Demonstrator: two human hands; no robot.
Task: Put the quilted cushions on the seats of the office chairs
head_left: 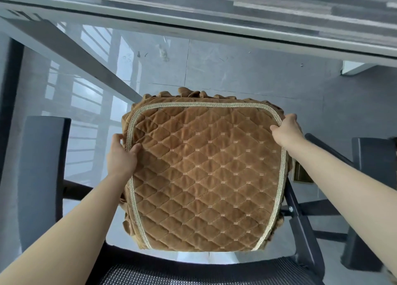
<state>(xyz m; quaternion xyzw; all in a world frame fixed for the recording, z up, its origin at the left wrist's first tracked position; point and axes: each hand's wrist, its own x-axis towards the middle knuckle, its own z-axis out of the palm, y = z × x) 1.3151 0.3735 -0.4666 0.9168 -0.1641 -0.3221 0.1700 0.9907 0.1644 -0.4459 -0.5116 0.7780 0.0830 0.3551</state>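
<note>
A brown quilted cushion (pixel 206 177) with a beige braid border and a ruffled skirt lies over the seat of a black office chair. My left hand (pixel 122 153) grips its left edge, thumb on the braid and fingers curled under the skirt. My right hand (pixel 285 132) pinches the far right corner of the cushion at the braid. The chair's mesh backrest top (pixel 193 272) shows at the bottom of the view. The seat itself is hidden beneath the cushion.
The chair's left armrest (pixel 43 177) and right armrest (pixel 373 177) flank the cushion. A grey desk edge (pixel 193 20) runs across the top, with a slanted desk leg (pixel 75 55) at the left. Glossy grey floor tiles (pixel 236 70) lie below.
</note>
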